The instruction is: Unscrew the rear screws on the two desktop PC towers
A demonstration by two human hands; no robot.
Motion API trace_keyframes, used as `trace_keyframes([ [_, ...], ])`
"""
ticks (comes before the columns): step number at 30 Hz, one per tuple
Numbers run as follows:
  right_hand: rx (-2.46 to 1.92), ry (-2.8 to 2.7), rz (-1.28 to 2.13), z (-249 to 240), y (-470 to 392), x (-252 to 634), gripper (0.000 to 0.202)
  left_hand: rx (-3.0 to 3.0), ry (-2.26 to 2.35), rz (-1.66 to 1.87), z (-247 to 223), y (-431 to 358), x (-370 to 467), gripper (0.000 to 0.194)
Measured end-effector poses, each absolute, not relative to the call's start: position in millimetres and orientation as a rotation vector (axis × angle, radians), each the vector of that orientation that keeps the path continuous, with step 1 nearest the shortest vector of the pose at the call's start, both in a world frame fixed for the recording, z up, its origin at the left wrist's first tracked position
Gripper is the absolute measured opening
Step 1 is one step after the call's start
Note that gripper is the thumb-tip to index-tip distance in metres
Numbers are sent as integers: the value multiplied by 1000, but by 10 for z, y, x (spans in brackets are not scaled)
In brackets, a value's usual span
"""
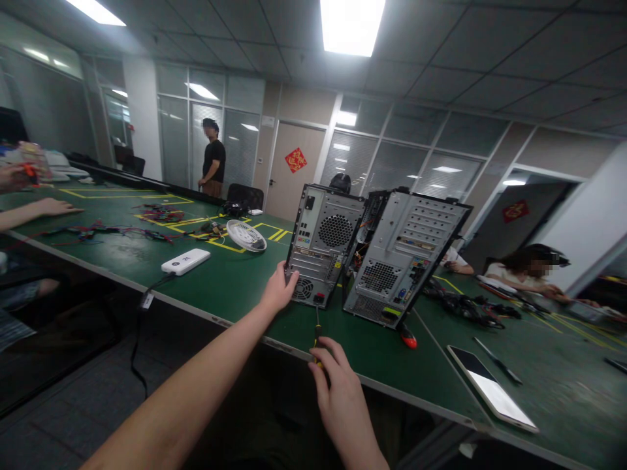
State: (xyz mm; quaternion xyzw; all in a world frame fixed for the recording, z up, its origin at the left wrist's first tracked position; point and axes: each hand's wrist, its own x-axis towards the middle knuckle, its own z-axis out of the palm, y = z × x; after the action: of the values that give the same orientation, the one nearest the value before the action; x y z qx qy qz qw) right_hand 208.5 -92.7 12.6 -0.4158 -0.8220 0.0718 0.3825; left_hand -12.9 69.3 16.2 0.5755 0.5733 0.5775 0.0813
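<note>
Two desktop computer towers stand upright with their rear panels facing me. My left hand (pixel 280 288) grips the lower left edge of the left computer tower (pixel 318 245), its thumb on the rear panel and the other fingers mostly hidden behind the side. Between the fingers of my right hand (pixel 337 378) is a screwdriver (pixel 318 334) with a black and yellow handle. Its shaft points up to the bottom of the rear panel, close to a small red part (pixel 319 297); whether the tip touches is unclear. The right computer tower (pixel 392 261) leans slightly in view.
A white power bank (pixel 186 262) with a cable, a white round grille (pixel 246 235) and tangled wires (pixel 157 214) lie left. Right are a red-tipped tool (pixel 408 337), a phone (pixel 492 386), a pen-like tool (pixel 498 361) and black cables (pixel 465 307). Other people sit or stand around.
</note>
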Motion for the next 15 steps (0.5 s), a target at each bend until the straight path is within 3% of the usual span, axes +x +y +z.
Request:
trace_keyframes([
  [15, -1077, -2101, 211, 90, -976, 2096, 39, 1739, 1697, 1727, 162, 684, -127, 52],
])
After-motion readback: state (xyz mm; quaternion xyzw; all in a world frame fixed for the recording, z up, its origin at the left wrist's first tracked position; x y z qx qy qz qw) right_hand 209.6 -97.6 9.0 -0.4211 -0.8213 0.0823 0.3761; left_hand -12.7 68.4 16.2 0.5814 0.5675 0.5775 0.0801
